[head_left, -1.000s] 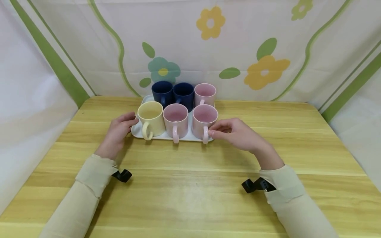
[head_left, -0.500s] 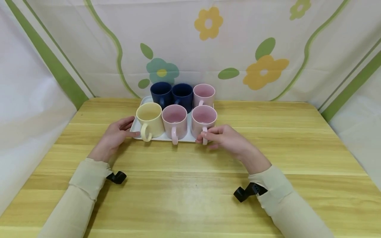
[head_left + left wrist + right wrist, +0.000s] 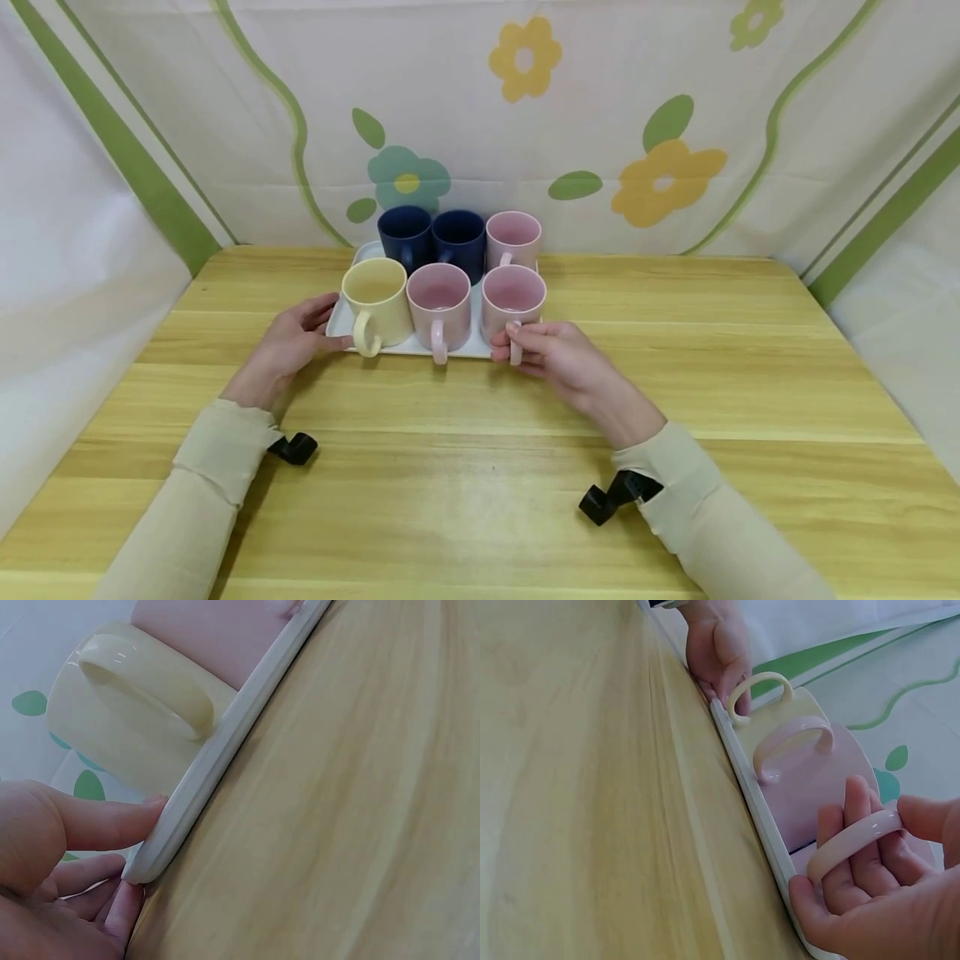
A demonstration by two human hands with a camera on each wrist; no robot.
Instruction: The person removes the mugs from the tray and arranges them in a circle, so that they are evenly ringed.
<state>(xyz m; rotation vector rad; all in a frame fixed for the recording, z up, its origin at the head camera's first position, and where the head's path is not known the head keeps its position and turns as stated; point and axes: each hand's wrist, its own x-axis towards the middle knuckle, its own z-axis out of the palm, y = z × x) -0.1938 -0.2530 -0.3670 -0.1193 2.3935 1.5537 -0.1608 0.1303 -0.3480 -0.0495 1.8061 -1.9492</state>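
Note:
A white tray (image 3: 480, 342) bears two rows of mugs. My left hand (image 3: 294, 337) pinches its front left corner, thumb on the rim (image 3: 180, 810) and fingers around the edge. Beside that hand stands a yellow mug (image 3: 382, 312), its handle facing me. A pink mug (image 3: 450, 321) is in the middle of the front row. At the front right, my right hand (image 3: 562, 358) holds another pink mug (image 3: 504, 308) by its handle (image 3: 855, 844); fingers pass through the loop and the thumb lies on top. That mug stands upright on the tray.
Behind are two dark blue mugs (image 3: 405, 229) and a third pink mug (image 3: 517, 229), partly hidden by the front row. A flowered cloth (image 3: 465, 108) hangs at the wooden table's (image 3: 450, 475) back edge.
My right hand has moved left and taken hold of the front right pink mug's handle. My left hand has come slightly down and brought its thumb onto the tray's corner. The mugs keep their places.

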